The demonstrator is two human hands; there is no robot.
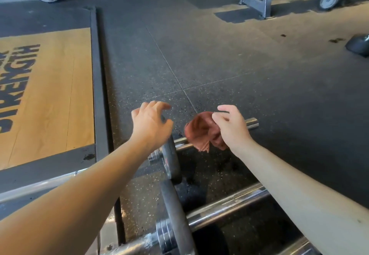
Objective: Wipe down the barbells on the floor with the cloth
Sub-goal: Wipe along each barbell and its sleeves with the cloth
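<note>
Right hand pinches the bunched, soft rust-coloured cloth right over the far barbell, whose chrome tip pokes out at 3 o'clock. Left hand hovers spread wide, holding nothing, above a matte black plate. Probably early going: the smooth, shiny nearer barbells at 6 o'clock look still to do.

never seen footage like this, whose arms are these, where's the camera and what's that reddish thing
There is no machine here: a person wears one camera on the head, looking down at their own two bare arms. The right hand pinches a reddish-brown cloth over the chrome end of the farthest barbell. The left hand holds nothing, fingers loosely curled over a black weight plate on that bar. Nearer barbells lie on the dark rubber floor, and a wooden lifting platform is on the left.
</note>
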